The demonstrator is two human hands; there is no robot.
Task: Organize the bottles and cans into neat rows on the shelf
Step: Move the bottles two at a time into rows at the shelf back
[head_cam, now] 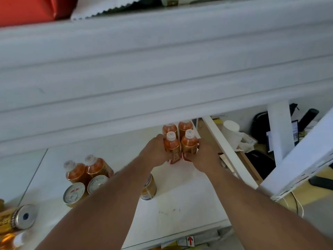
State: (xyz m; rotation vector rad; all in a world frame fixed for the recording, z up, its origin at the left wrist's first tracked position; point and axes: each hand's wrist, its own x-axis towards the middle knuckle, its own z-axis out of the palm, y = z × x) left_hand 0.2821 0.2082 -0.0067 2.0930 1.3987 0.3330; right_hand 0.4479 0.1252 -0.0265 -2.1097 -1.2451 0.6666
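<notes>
2 cans (84, 189) beside left forearm

Top left, above the shelving: red box or bag (27, 9), beside it a white sheet with a scalloped edge (100, 6). Right of the shelf upright, lower level: cluttered yellowish desk (304, 193). On it a white paper roll (231, 130) next to crumpled white wrapping (246, 143). Behind these a black bag (259, 127); a dark cylinder (309, 117) leans further right. Thin cables (297, 202) trail over the desk's near edge. Bottom edge of frame: white label with a red arrow (190, 240), pointing up.
</notes>
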